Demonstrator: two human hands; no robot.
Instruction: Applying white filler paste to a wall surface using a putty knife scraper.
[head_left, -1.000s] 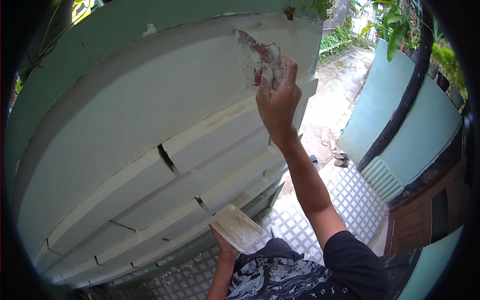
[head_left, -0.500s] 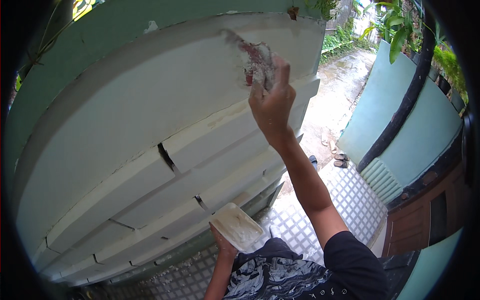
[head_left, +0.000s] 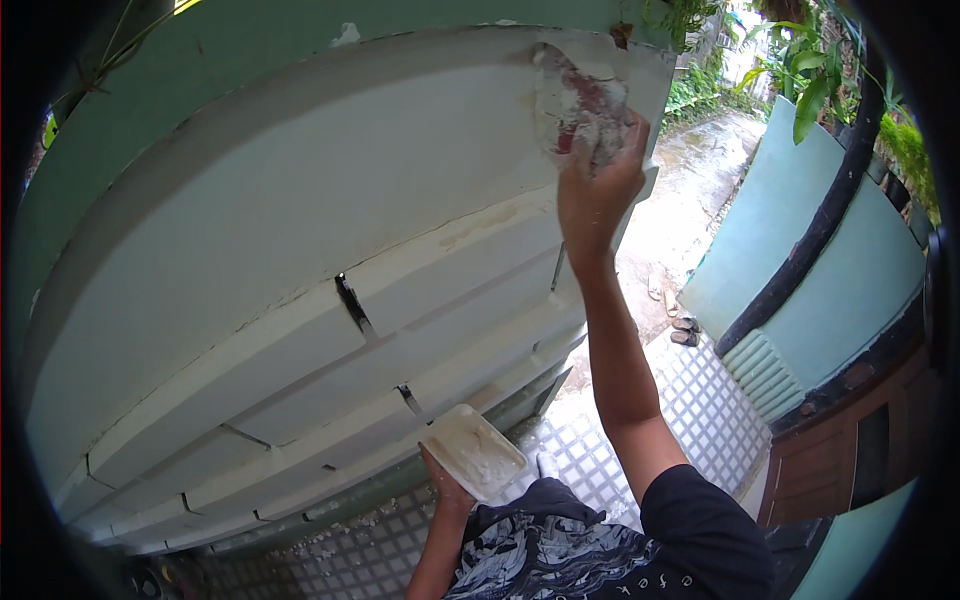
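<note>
My right hand [head_left: 603,200], arm stretched up and forward, grips a red putty spreader [head_left: 598,108] smeared with white paste. The spreader is at the upper right part of the white wall [head_left: 350,150], close to its top edge; whether its blade touches the surface is hard to tell. Low in front of my body, my left hand [head_left: 450,488] holds a cream rectangular tray [head_left: 456,428] by its left side. White paste lies in the tray's lower part. My left fingers are mostly hidden beneath it.
Raised white bands with dark gaps [head_left: 352,303] run across the lower wall. White crumbs are scattered on the tiled floor [head_left: 680,400] along its foot. At right are sandals [head_left: 685,331], a green wall [head_left: 770,210], a dark slanting pipe [head_left: 815,235] and a brown door [head_left: 830,450].
My right hand has moved the spreader rightward and slightly up along the wall. The view has shifted a little. My left hand and the tray stay in place.
</note>
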